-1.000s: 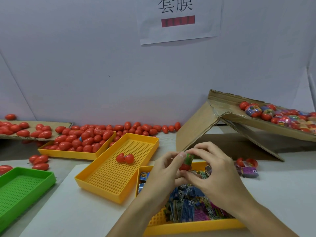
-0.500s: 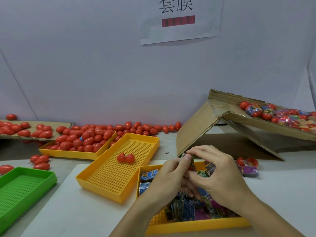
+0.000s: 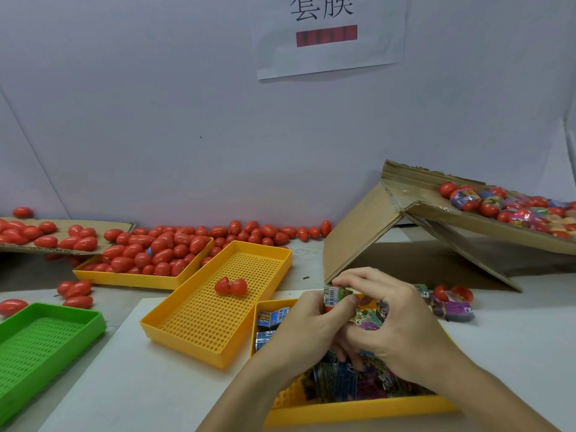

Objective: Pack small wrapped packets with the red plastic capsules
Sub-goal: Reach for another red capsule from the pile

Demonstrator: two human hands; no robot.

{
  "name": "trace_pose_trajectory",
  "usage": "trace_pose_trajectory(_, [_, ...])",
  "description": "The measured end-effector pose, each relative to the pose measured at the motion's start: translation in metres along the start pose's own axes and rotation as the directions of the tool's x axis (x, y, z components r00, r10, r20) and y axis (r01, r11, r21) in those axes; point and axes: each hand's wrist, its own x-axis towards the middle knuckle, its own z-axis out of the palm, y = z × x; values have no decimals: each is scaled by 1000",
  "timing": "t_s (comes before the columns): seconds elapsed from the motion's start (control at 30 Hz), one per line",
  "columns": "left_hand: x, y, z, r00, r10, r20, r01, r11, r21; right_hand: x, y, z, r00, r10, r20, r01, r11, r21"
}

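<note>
I see bare bench (image 3: 131, 385) open front-left; the perforated yellow tray (image 3: 218, 307) and the leaning cardboard box (image 3: 358, 238) crowd the packet tray (image 3: 358, 411).

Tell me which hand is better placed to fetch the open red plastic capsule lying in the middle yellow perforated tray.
Probably the left hand: the open red plastic capsule in the middle yellow perforated tray lies on its side. The right hand would have to cross over the left. Both hands currently hold a small wrapped packet.
</note>
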Motion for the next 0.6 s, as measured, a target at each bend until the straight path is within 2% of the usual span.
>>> trace_pose_trajectory(0.07, [0,1,0,1000,-4,14,4,1000,-20,1,1,-1,1000,-6,-9,6,1000,4])
trace_pose_trajectory(0.2, [-1,2,2,999,23,-42,-25,999,-46,1,2,-2,999,-21,-49,22,1000,14])
trace_pose_trajectory(0.33, [-1,1,4,998,34,-49,-35,999,-27,0,3,0,996,-50,-71,47,998,-40])
trace_pose_trajectory(0.6, [0,-1,2,1000,6,28,-5,1000,-16,2,5,-2,994,-78,-71,74,996,-50])
